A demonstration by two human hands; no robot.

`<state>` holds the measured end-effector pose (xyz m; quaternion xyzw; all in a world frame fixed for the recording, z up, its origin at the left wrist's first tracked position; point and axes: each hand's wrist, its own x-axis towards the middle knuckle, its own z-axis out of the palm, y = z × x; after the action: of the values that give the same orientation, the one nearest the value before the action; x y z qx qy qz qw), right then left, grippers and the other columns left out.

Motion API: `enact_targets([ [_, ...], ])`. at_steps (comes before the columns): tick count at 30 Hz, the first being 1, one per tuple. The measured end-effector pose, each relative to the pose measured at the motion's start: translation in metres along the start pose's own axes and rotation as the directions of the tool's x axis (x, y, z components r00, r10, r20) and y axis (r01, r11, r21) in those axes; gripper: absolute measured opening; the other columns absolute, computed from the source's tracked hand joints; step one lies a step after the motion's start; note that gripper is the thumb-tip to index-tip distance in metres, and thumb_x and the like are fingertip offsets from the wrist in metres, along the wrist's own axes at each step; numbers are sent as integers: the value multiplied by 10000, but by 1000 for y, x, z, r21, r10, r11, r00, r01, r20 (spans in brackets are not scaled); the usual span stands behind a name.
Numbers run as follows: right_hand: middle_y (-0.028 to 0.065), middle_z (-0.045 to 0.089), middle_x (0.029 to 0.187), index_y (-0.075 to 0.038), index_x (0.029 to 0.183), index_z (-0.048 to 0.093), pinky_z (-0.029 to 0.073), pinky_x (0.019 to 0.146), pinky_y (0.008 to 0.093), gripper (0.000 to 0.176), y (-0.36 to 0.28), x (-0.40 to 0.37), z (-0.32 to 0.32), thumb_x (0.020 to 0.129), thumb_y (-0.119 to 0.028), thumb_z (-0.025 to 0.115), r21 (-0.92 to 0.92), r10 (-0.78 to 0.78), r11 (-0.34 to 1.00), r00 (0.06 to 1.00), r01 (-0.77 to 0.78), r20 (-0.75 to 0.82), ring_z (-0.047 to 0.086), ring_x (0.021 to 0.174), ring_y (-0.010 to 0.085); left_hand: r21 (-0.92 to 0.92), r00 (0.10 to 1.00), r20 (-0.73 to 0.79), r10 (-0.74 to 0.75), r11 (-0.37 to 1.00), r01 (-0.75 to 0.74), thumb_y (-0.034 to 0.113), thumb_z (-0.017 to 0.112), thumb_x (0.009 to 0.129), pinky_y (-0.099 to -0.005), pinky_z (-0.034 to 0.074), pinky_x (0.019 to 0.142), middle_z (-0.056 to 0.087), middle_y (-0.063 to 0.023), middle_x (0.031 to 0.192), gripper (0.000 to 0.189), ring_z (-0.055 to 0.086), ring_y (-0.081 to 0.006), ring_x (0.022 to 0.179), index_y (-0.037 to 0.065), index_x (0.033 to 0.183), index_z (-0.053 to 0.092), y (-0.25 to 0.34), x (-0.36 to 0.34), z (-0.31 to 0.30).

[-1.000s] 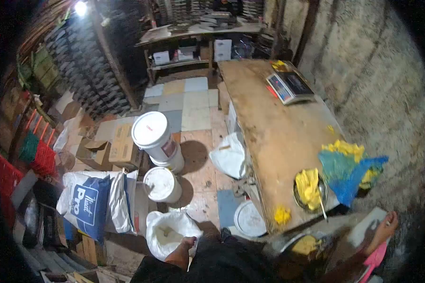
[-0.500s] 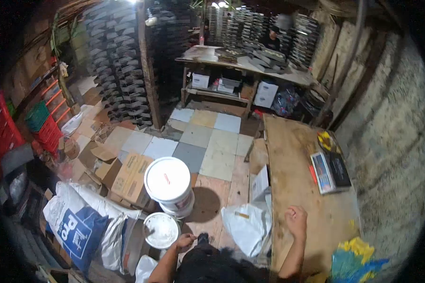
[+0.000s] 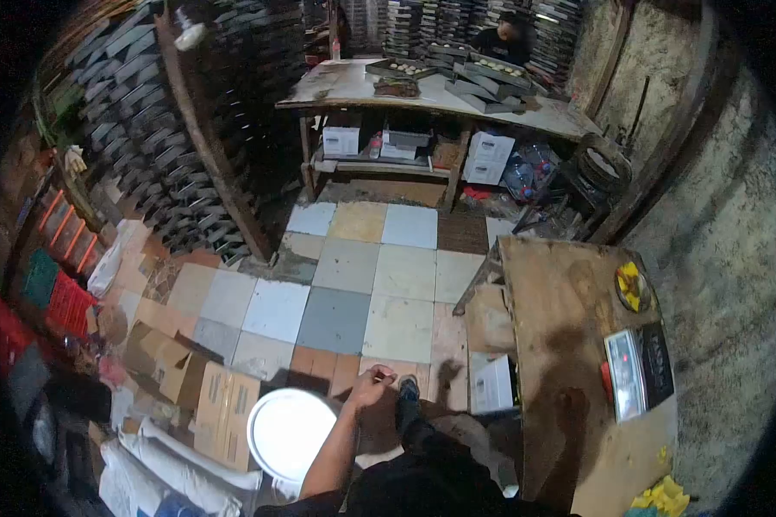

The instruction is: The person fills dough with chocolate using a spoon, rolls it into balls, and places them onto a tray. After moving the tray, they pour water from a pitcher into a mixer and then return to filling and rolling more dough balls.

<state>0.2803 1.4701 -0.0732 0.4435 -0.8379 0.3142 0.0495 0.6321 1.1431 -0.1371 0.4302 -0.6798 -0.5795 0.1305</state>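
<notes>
My left hand [image 3: 372, 386] hangs over the tiled floor [image 3: 345, 263], just ahead of my body. Its fingers are loosely curled with a gap at the tips, and nothing shows in them. The white lid of a round bucket [image 3: 291, 433] is the nearest thing, just left of my forearm. One shoe [image 3: 409, 389] shows to the right of the hand. My right hand is out of view.
A wooden table [image 3: 547, 302] with a digital scale [image 3: 627, 376] stands on the right. Cartons [image 3: 226, 412] and sacks [image 3: 177, 470] line the left. Ahead, a person [image 3: 502, 41] is behind a worktable [image 3: 353, 86] with trays; stacked trays [image 3: 134, 112] tower at left.
I have moved forward, so the worktable looks closer and the bucket lower. My left hand has swung forward. My right hand, earlier over the wooden table, has left the view.
</notes>
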Motion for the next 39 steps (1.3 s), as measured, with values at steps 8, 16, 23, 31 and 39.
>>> enact_targets([
  [8,76,585,801,-26,974,638,457,630,330,147,-67,343,64,843,-92,643,118,-20,993,999,25,-41,577,697,210,25,949,4,-315,949,315,317,689,846,-371,518,645,677,-117,858,383,635,-217,735,-29,997,623,-227,206,-20],
  [16,49,492,789,-11,1032,634,406,568,278,275,-202,675,210,785,-105,712,481,-291,835,956,268,-27,492,651,131,-370,728,145,-670,646,668,263,662,861,-363,504,603,655,-102,852,328,618,-208,710,11,1065,613,-224,252,-84],
  [23,160,500,1129,-62,1232,541,490,798,377,510,-230,810,396,793,-231,740,457,-318,886,827,85,464,547,1032,268,-633,723,109,-682,514,580,215,638,875,-356,492,566,636,-89,846,305,603,-200,688,45,1125,604,-176,464,-173],
  [31,178,499,1143,-58,1309,458,474,793,380,587,-168,1076,406,819,-236,729,270,-347,896,935,352,-68,547,965,296,313,884,-400,242,942,-116,259,571,914,-382,508,717,642,-110,861,231,608,-270,797,42,975,625,-29,901,-313],
  [39,173,571,1061,-72,1161,577,494,776,409,415,-56,1446,342,890,-386,601,5,-348,931,890,366,-295,582,863,301,-201,729,-545,414,780,-593,67,613,915,-218,436,752,574,-11,885,97,522,-80,821,27,985,559,398,1154,-327],
])
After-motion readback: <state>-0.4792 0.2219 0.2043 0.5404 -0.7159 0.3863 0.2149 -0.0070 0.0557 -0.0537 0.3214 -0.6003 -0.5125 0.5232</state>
